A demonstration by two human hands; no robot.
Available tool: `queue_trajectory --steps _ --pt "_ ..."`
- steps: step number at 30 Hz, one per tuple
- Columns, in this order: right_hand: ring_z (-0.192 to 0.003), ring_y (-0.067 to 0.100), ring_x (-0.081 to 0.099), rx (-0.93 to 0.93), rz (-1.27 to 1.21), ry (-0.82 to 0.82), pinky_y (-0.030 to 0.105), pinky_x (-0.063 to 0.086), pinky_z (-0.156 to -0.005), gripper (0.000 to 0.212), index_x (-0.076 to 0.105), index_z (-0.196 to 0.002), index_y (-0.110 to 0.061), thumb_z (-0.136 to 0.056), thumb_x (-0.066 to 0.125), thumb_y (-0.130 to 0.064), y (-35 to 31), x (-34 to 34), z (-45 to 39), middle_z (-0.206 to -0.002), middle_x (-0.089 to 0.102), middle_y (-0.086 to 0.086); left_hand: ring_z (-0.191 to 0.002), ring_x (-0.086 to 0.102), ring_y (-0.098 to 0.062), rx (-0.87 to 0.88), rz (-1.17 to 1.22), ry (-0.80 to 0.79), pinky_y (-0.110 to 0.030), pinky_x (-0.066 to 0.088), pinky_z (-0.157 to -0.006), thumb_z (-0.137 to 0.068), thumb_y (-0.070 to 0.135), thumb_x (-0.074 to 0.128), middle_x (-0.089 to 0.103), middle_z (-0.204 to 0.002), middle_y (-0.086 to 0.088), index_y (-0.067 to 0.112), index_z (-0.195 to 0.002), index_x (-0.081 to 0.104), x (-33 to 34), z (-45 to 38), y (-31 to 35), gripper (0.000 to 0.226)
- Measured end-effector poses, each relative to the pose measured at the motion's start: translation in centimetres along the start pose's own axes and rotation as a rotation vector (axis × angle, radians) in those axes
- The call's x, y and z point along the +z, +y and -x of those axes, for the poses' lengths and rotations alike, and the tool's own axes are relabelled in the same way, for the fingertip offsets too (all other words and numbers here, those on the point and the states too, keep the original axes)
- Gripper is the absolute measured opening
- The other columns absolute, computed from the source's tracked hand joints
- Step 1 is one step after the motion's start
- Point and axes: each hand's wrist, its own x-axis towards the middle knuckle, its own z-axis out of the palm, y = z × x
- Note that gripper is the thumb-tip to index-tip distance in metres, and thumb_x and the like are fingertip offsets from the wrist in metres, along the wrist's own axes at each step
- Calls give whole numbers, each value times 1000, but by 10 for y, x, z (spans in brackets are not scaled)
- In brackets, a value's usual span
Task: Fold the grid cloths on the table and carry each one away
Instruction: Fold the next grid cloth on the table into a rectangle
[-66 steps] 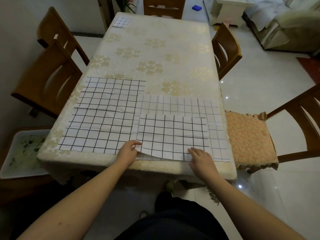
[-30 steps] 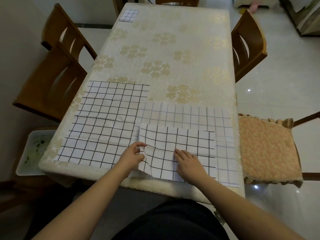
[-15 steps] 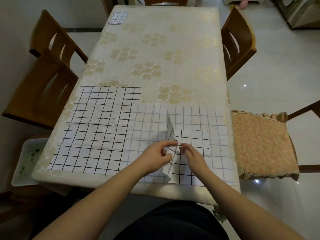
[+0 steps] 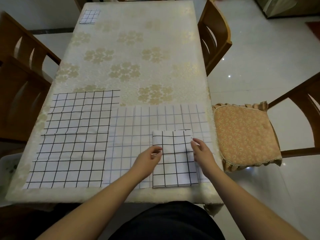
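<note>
Folded cloth [image 4: 174, 158] lies between left hand [image 4: 147, 161] and right hand [image 4: 202, 152] fingers.

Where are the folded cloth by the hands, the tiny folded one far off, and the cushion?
Folded black-grid cloth [image 4: 174, 161], head view, its middle.
Small folded cloth [image 4: 89, 16], head view, its centre.
Chair cushion [image 4: 242, 135], head view, top surface.

White cloths gridded in black [image 4: 174, 158] and pale blue [image 4: 138, 125] on a cream, gold-flowered tablecloth [image 4: 135, 54].

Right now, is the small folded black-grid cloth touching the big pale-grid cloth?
Touching. The head view shows the folded black-grid cloth lying flat on the pale-grid cloth.
</note>
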Motion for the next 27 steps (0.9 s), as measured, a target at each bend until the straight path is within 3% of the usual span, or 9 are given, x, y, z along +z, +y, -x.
queue_trajectory --steps 2,5,13,19,23,27 --pt "-93 12 57 -52 70 29 27 50 -69 43 47 -136 -26 -96 58 -34 1 -1 -1 -125 58 -1 -99 57 -6 -93 -30 82 -13 42 -64 -99 32 51 60 -125 7 26 -129 55 -1 -10 -15 31" --pt "-100 14 58 -115 167 103 26 49 -71 50 44 -140 -20 -93 63 -22 6 1 -6 -124 59 1 -98 53 -9 -168 -78 128 -11 37 -61 -98 28 54 59 -117 2 15 -132 54 1 -22 -30 36" --pt "-111 21 49 -181 581 160 39 47 -92 68 43 -141 -22 -82 76 -30 17 0 -15 -122 52 3 -79 56 -12 -259 -156 143 -23 44 -69 -93 26 62 58 -84 5 14 -116 60 10 -44 -36 26" --pt "-110 23 49 -201 636 164 40 47 -91 64 46 -138 -22 -82 76 -32 20 -1 -19 -122 51 5 -85 58 -17 -352 -58 132 -24 47 -70 -89 16 66 61 -90 -1 12 -106 63 10 -50 -26 17" --pt "-110 24 49 -208 635 155 41 47 -91 62 47 -137 -22 -83 75 -30 22 -2 -20 -121 51 6 -85 59 -14 -318 80 123 -19 46 -61 -88 13 69 62 -97 -1 17 -102 61 11 -44 -22 17" --pt "-111 23 48 -212 589 136 41 47 -92 61 47 -137 -21 -83 75 -29 22 -4 -20 -121 51 4 -81 63 -16 -272 227 55 -25 52 -69 -86 14 71 68 -91 -4 18 -98 60 8 -41 -21 17"
